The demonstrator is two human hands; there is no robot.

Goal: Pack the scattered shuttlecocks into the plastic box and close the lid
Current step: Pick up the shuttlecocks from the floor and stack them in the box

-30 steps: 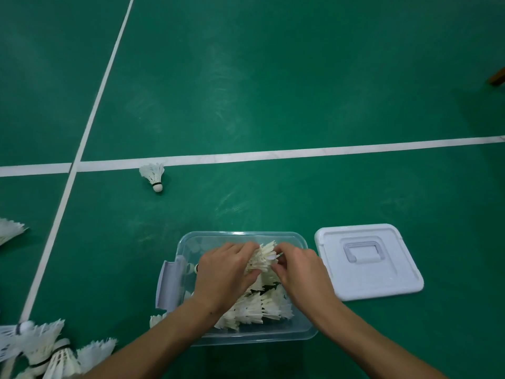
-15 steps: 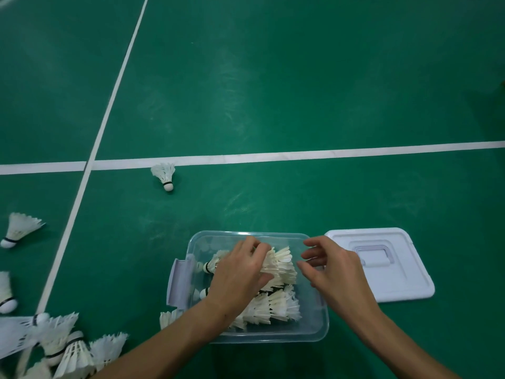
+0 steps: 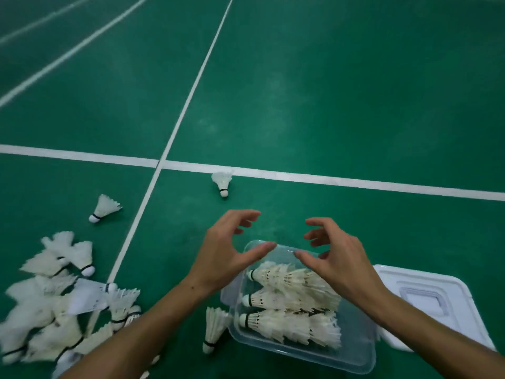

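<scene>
A clear plastic box (image 3: 352, 356) sits on the green court floor, holding three rows of stacked white shuttlecocks (image 3: 289, 302). Its white lid (image 3: 434, 296) lies flat just right of it. My left hand (image 3: 226, 255) and my right hand (image 3: 336, 258) hover above the box's far end, fingers spread and curled, holding nothing. A pile of loose shuttlecocks (image 3: 54, 305) lies at the lower left. One shuttlecock (image 3: 214, 329) leans against the box's left side. Single ones lie further out: one (image 3: 105, 207) at left and one (image 3: 222, 181) by the white line.
White court lines (image 3: 328, 180) cross the green floor beyond the box. The floor stretches away bare above the horizontal line and to the right of the lid.
Both hands have let go of the shuttlecocks in the box and lifted up and forward, open. The view has swung left, bringing the loose pile further into sight.
</scene>
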